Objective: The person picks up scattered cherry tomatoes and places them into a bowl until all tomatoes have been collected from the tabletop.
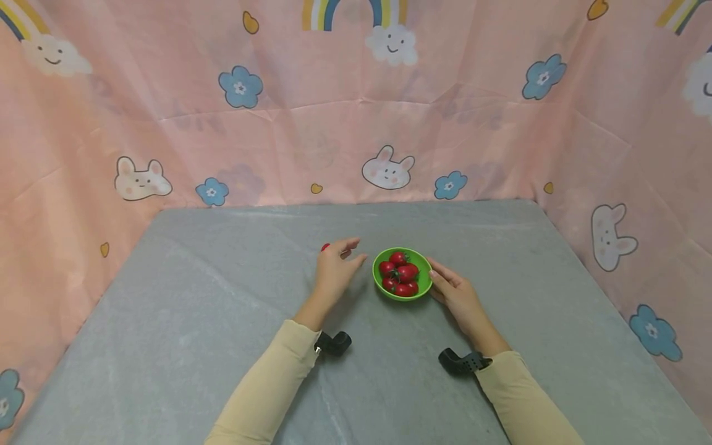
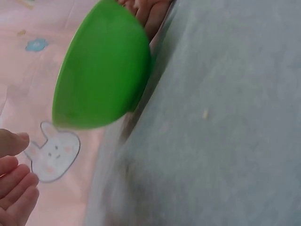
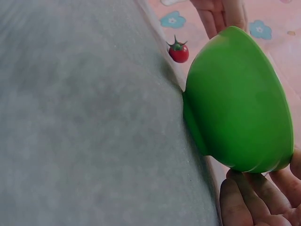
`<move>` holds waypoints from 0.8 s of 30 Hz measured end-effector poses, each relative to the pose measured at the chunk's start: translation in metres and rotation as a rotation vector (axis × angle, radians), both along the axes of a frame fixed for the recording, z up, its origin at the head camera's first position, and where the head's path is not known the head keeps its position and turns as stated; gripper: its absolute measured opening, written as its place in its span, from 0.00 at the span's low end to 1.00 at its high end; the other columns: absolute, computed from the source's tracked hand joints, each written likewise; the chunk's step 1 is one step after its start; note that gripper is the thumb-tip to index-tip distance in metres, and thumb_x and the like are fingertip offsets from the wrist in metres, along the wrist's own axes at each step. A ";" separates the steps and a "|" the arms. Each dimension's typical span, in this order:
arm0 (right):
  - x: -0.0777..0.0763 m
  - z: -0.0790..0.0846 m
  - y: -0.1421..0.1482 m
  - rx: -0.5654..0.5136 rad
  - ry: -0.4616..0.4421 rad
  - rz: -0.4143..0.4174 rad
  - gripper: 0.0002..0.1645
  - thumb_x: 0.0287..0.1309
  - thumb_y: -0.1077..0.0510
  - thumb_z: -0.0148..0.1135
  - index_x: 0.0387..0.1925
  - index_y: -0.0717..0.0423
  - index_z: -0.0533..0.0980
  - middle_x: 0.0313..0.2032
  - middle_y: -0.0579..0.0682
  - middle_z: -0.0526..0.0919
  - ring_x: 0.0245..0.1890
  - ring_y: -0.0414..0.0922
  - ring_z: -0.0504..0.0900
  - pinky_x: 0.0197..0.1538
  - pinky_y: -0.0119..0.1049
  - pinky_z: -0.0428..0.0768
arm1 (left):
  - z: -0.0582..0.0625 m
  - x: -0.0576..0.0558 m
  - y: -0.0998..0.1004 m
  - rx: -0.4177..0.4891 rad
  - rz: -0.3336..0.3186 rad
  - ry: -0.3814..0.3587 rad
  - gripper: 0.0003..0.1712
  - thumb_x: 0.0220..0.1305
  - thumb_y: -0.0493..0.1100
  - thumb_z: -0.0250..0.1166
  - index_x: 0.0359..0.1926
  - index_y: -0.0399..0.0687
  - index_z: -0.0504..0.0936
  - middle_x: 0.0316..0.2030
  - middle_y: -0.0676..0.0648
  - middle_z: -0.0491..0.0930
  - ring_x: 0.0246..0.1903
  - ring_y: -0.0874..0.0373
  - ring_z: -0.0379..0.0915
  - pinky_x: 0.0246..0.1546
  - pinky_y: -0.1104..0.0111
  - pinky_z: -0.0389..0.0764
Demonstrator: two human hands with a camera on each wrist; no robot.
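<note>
A small green bowl point(image 1: 402, 298) stands on the grey table, with several red cherry tomatoes point(image 1: 407, 273) inside it. My right hand point(image 1: 457, 298) grips its right side, thumb at the rim and fingers against the outer wall point(image 3: 235, 103). To the left of the bowl is my left hand point(image 1: 336, 269), a small gap from the rim, fingers loosely bent with nothing between them. In the left wrist view, that hand's fingers point(image 2: 21, 188) are apart from the bowl point(image 2: 103, 66). A single cherry tomato point(image 3: 178, 52) lies on the table, mostly hidden behind my left hand in the head view.
The grey-covered table point(image 1: 183, 321) reaches back to a pink printed curtain point(image 1: 311, 142), which also hangs along both sides. Each wrist wears a black camera mount, such as the left one point(image 1: 334, 343). A tiny pale speck point(image 2: 205, 113) lies on the cloth.
</note>
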State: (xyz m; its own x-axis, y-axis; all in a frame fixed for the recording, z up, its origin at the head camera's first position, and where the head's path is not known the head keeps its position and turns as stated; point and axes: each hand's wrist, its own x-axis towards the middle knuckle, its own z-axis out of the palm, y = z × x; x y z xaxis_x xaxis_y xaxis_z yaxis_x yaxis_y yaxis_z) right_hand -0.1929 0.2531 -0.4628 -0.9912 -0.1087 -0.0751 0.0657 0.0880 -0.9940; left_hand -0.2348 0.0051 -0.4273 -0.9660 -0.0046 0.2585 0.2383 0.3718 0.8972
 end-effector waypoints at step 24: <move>0.000 -0.001 0.000 0.008 -0.007 -0.011 0.34 0.75 0.46 0.49 0.75 0.56 0.59 0.75 0.56 0.61 0.53 0.17 0.73 0.53 0.21 0.78 | -0.009 -0.020 -0.034 0.104 0.176 -0.175 0.29 0.61 0.40 0.71 0.62 0.39 0.78 0.63 0.40 0.77 0.67 0.44 0.69 0.64 0.56 0.75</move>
State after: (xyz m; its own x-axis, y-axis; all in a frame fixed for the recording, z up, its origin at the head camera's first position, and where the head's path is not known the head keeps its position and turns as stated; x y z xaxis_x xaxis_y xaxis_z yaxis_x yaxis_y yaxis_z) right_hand -0.1933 0.2531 -0.4635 -0.9918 -0.0971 -0.0831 0.0739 0.0954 -0.9927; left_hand -0.2545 -0.0294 -0.4367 -0.9779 -0.1943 0.0773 0.0164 0.2973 0.9547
